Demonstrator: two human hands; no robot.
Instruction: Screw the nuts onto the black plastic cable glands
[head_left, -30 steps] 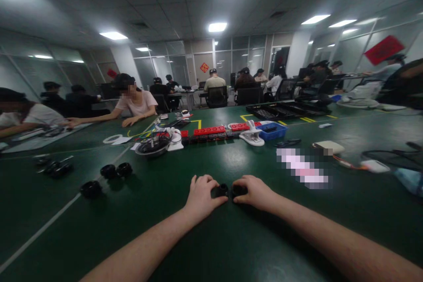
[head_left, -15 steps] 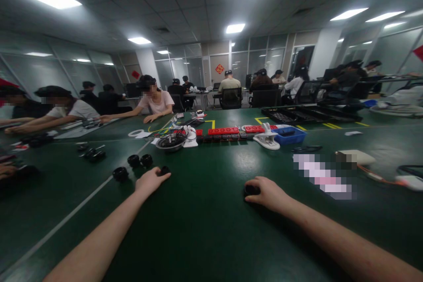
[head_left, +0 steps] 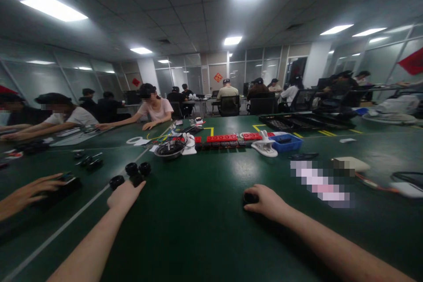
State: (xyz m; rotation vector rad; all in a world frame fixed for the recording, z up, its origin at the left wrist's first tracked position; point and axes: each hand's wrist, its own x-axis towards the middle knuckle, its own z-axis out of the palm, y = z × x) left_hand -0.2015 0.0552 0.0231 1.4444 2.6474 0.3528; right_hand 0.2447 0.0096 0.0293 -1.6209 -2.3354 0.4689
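My left hand (head_left: 124, 196) is closed around a small black round part (head_left: 136, 179), partly hidden by the fingers. Several like it sit close by: one black cylinder (head_left: 131, 168) and another (head_left: 144, 168) stand just behind, and a third (head_left: 116, 181) lies beside the wrist side of the hand. My right hand (head_left: 266, 199) has its thumb and fingers wrapped round a black round part (head_left: 250, 198) on the green table (head_left: 198, 220), right of the middle. Their exact kind cannot be made out.
At left, another person's hand (head_left: 29, 194) rests on a black box-like device (head_left: 66, 183). Farther back are a metal bowl (head_left: 169, 150), red power strips (head_left: 223, 138), a white clip stand (head_left: 264, 145) and a blue bin (head_left: 287, 142). A beige device (head_left: 350, 164) with cables lies right.
My left hand has moved left and slightly nearer with its black part, up to the group of black cylinders. My right hand stays in place. A co-worker's hand with a black device has come in at left.
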